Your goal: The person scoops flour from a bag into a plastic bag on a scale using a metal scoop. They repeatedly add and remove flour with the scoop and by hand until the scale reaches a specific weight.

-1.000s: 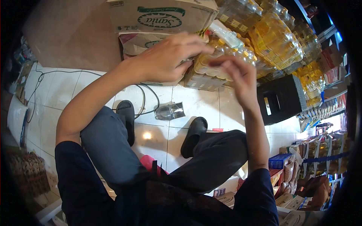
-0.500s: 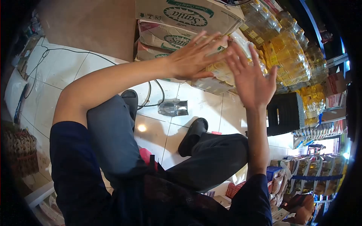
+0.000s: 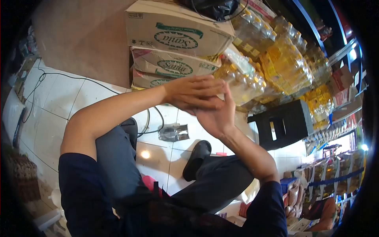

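In front of the cartons, my left hand (image 3: 191,94) lies across my right hand (image 3: 219,118), and the two touch. The left fingers are stretched out over the right palm, with no object visible in them. My right hand has its palm showing and its thumb raised apart; its other fingers are mostly hidden behind the left hand. Nothing can be seen in it either. Behind both hands are stacked Sania cartons (image 3: 173,37) and shrink-wrapped bottles of yellow oil (image 3: 286,65).
A black crate (image 3: 282,124) stands at right on the white tiled floor (image 3: 154,158). A clear and dark plastic item (image 3: 173,133) lies near a black cable (image 3: 162,118). Packed goods (image 3: 335,173) line the right side; a brown panel (image 3: 83,43) is at the upper left.
My hands, raised and spread before, have come down and together, the left now over the right palm. The view has shifted, showing more of the top carton and a black bag above it.
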Demonstrator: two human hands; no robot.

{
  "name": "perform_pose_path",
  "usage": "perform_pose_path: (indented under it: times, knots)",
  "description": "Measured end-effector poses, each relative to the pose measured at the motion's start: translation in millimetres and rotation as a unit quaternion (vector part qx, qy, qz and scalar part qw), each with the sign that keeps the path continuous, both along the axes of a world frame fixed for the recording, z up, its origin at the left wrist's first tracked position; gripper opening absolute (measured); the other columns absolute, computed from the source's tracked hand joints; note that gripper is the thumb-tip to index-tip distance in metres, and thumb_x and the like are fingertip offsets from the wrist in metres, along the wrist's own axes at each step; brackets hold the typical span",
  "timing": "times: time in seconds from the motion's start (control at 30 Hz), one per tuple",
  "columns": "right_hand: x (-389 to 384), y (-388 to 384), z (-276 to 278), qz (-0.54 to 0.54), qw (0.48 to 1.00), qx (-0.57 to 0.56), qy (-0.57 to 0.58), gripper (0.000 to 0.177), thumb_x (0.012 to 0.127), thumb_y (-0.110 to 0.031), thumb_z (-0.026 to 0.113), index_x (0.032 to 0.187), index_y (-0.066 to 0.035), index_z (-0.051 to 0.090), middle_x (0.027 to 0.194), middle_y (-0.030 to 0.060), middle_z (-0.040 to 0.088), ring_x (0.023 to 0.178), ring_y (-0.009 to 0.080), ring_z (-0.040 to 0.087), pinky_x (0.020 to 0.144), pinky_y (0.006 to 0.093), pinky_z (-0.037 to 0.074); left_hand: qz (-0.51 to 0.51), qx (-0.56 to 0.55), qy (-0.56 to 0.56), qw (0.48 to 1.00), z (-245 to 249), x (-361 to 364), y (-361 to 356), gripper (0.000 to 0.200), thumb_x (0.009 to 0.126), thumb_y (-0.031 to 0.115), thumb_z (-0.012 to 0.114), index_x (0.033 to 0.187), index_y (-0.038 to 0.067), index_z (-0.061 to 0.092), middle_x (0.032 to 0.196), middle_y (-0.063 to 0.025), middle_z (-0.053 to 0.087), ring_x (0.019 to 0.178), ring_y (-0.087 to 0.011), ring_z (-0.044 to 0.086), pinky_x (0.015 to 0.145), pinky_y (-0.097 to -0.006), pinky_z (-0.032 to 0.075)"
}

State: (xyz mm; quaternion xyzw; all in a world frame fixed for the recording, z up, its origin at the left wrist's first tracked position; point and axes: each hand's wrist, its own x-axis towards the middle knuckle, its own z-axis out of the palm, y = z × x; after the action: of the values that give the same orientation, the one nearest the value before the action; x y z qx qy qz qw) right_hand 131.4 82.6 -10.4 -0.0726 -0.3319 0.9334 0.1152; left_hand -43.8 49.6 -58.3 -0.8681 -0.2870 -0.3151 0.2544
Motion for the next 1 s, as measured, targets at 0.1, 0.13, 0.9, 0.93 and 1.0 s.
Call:
perform_pose_path:
  times: [0.1,0.13,0.9,0.93,1.0]
  knots:
    - [3,13,4,0.015,1.0,0.006,0.022,0.078,0.091,-0.067,0.029,0.141,-0.007,0.031,0.146,0.0219,0.029,0.135,0.0331,0.029,0.112,0.0505,0.021,0.151,-0.025,-0.061,0.986,-8,-19,-2,0.078,0.078,0.02,0.066,0.146,0.023,0.028,0.153,-0.0173,0.018,0.141,-0.0344,0.022,0.112,-0.0515,0.022]
    - [3,15,8,-0.015,1.0,0.009,0.002,0.081,0.091,-0.069,0.023,0.142,-0.006,0.029,0.142,0.0241,0.035,0.128,0.0327,0.04,0.106,0.0479,0.032,0.2,-0.017,-0.095,0.975,-9,-19,-5,0.079,0.077,0.016,0.067,0.146,0.022,0.029,0.153,-0.0173,0.018,0.141,-0.0349,0.022,0.112,-0.051,0.023]
    - [14,66,-39,0.008,0.642,0.753,-0.144,0.035,0.099,-0.023,0.047,0.071,-0.003,0.051,0.056,-0.0005,0.045,0.051,0.0078,0.041,0.048,0.0257,0.034,0.058,-0.274,-0.393,0.876,1,-23,-2,0.02,0.091,0.023,0.06,0.089,0.005,0.07,0.063,-0.0044,0.066,0.058,-0.0123,0.064,0.055,-0.0284,0.05]
    - [12,52,-36,0.001,0.656,0.739,-0.156,0.035,0.099,-0.023,0.047,0.07,-0.003,0.051,0.055,0.0,0.045,0.051,0.008,0.043,0.048,0.0257,0.035,0.103,-0.175,-0.341,0.918,7,-28,2,0.025,0.091,0.027,0.059,0.079,0.007,0.068,0.06,-0.0046,0.064,0.055,-0.0149,0.064,0.053,-0.0304,0.049]
    - [7,59,-48,0.059,0.682,0.721,-0.106,0.023,0.096,-0.019,0.054,0.087,0.002,0.059,0.065,0.0056,0.055,0.058,0.0109,0.05,0.054,0.0261,0.041,0.132,-0.111,-0.375,0.911,39,-30,-19,0.027,0.09,0.024,0.059,0.069,0.008,0.062,0.055,-0.0051,0.062,0.052,-0.0182,0.063,0.054,-0.0328,0.049]
